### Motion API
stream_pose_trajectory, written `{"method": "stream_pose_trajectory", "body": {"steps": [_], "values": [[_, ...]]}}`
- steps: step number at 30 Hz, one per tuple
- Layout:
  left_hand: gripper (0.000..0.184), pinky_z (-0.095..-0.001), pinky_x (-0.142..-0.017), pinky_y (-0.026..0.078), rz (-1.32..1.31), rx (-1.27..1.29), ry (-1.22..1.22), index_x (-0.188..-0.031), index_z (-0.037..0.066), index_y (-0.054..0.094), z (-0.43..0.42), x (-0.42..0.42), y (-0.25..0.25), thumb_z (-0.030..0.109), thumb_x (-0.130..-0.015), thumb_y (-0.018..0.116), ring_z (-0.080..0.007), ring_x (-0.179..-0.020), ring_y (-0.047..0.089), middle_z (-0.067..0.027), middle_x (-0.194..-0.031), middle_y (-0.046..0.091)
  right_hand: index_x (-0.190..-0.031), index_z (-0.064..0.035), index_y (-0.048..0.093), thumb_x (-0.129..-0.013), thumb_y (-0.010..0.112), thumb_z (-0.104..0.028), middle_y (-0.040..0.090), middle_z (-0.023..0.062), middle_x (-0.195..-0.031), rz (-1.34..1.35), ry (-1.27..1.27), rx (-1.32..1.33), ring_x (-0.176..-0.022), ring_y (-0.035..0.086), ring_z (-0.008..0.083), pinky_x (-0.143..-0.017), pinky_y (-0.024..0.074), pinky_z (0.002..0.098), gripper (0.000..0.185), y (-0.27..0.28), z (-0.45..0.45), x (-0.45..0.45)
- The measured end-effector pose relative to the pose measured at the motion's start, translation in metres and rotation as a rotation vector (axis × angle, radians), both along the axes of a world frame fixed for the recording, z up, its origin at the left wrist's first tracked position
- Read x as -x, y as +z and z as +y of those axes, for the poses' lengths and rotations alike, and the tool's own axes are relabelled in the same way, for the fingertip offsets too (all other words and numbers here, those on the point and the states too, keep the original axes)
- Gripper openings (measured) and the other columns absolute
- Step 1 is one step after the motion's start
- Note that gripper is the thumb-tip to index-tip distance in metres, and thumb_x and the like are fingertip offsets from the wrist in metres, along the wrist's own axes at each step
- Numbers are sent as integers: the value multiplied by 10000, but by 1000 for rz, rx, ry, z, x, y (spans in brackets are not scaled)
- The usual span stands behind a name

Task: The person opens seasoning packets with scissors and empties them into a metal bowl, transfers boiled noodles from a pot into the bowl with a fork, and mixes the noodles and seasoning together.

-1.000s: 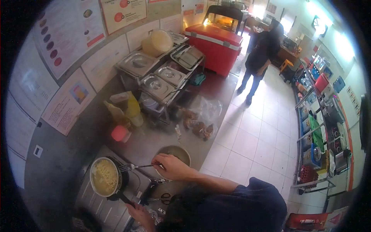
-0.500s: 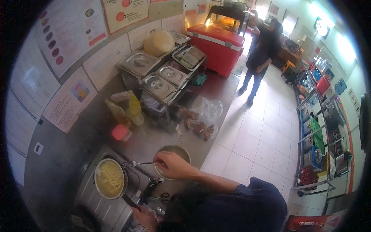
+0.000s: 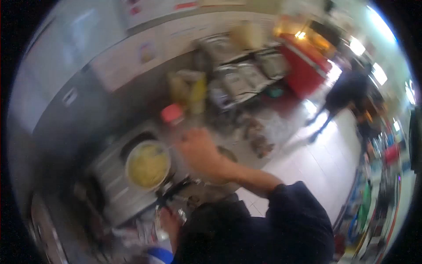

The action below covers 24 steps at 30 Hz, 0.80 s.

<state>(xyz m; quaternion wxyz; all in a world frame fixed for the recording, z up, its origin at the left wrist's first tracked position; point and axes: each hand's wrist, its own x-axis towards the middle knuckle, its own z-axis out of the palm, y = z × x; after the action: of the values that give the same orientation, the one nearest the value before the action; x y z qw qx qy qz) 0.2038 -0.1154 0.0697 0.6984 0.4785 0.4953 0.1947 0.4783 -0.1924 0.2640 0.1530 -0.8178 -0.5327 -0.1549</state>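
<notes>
Low down, the left hand (image 3: 170,222) gripped the black handle (image 3: 161,200) of a round, pale-rimmed noodle pot (image 3: 168,174) over the grey metal stove (image 3: 110,187). Beside it, back upward, hung the right hand (image 3: 198,147), grip too blurred to tell. Past the grey counter's (image 3: 244,161) edge, white-tiled floor (image 3: 303,169) ran wide.

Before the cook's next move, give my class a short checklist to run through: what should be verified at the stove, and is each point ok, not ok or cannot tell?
1. Left hand on the saucepan handle: ok, it appears closed around it.
2. Noodles inside the saucepan: ok, none seen over the rim.
3. Right hand gripping firmly: cannot tell, blur hides its fingertips.
4. Bowl in full view: not ok, the right forearm covers part of it.
5. Red-lidded container apart from the saucepan: ok, there is a gap between them.
</notes>
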Motion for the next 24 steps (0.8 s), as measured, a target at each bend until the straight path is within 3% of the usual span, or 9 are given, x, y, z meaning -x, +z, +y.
{"method": "stream_pose_trajectory", "body": {"steps": [2,3,5,7,8,15,17,24], "values": [[297,-312,-545,450,-40,91,48,-1018,80,577,-8,2,11,367,-996,505,-153,-659,546,-27,-788,563,-1050,-91,644,-773,594,-112,641,140,-930,-20,65,44,-935,604,316,-815,438,434,283,9,16,2],[343,-269,-488,397,160,-372,-56,-1006,87,574,-18,-1,9,413,-1010,470,-104,-587,492,8,-725,521,-1035,-86,647,-768,594,-110,647,131,-928,-50,95,28,-927,609,308,-802,442,430,273,18,23,2],[391,-227,-432,343,425,-800,-131,-994,94,570,-27,-1,11,460,-1024,436,-54,-515,439,42,-661,479,-963,-77,663,-765,598,-113,652,114,-905,-116,147,80,-908,616,295,-780,444,418,212,22,41,3],[419,-234,-425,339,-233,128,110,-980,83,561,-27,-9,30,476,-1027,424,-70,-471,413,36,-624,462,-938,-77,686,-766,621,-131,663,118,-904,-160,181,138,-929,620,299,-797,441,420,191,23,61,9],[429,-229,-427,329,-196,119,11,-980,73,555,-23,-9,46,475,-1032,413,-65,-484,419,36,-636,473,-913,-77,709,-768,643,-149,673,122,-903,-204,158,200,-950,624,302,-813,437,422,174,23,67,10],[453,-243,-440,330,-205,115,119,-983,43,570,-25,-11,29,452,-1044,385,-63,-503,440,26,-639,501,-869,-110,724,-795,608,-150,701,159,-968,-220,142,563,-984,644,318,-817,453,421,143,-12,107,17],[470,-245,-451,336,-79,-148,-89,-979,31,583,-20,-3,16,445,-1048,373,-67,-506,448,13,-632,509,-852,-98,696,-791,623,-168,672,142,-830,52,181,382,-864,646,307,-789,447,456,118,-43,104,11],[478,-260,-460,339,-140,-34,-46,-876,24,598,-19,0,24,406,-1055,373,-88,-494,449,6,-593,494,-862,-112,705,-814,614,-165,682,101,-840,204,127,103,-873,647,292,-806,424,452,115,-79,97,29]]}}
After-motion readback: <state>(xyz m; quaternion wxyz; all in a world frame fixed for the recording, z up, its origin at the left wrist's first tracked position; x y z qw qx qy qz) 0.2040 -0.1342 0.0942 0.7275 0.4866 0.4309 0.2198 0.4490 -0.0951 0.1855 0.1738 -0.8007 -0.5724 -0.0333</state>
